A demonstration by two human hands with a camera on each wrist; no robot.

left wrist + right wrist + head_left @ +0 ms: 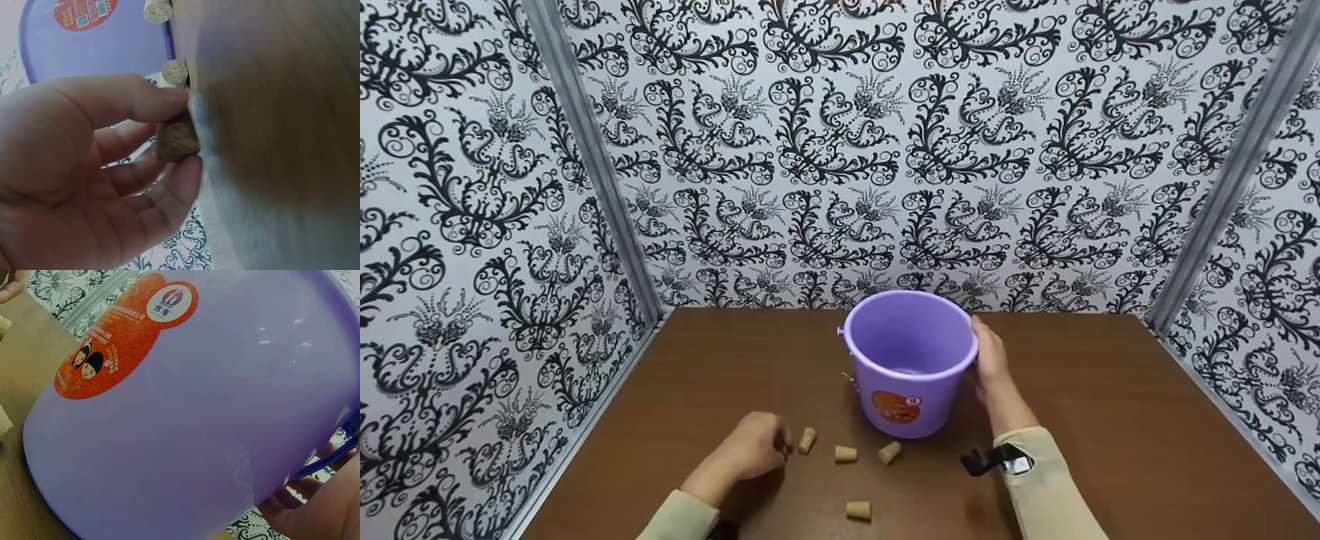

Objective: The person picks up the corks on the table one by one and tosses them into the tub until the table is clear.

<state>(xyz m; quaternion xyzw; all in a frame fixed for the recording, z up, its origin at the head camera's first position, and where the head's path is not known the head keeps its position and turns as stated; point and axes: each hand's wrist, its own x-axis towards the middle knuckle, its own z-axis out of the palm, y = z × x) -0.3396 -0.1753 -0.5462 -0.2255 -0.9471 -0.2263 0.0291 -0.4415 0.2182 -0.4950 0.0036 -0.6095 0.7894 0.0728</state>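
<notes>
A purple bucket (941, 405) with an orange label stands on the table, its inside bare as far as it shows. My right hand (991, 360) grips the bucket's right side at the rim, thumb on top. In the right wrist view its fingers (315, 512) are beside the bucket's handle (329, 461). Left of the bucket, my left hand (754, 446) is low over the table. It pinches a small brown cork (179, 138) between thumb and fingers, close against the tabletop. Another cork (808, 440) lies just right of that hand.
More corks lie in front of the bucket: one cork (846, 454) at its front left, one cork (889, 452) right before its base, one cork (859, 511) nearer the front. Patterned walls (840, 150) enclose the brown table (1072, 390) at the back and sides.
</notes>
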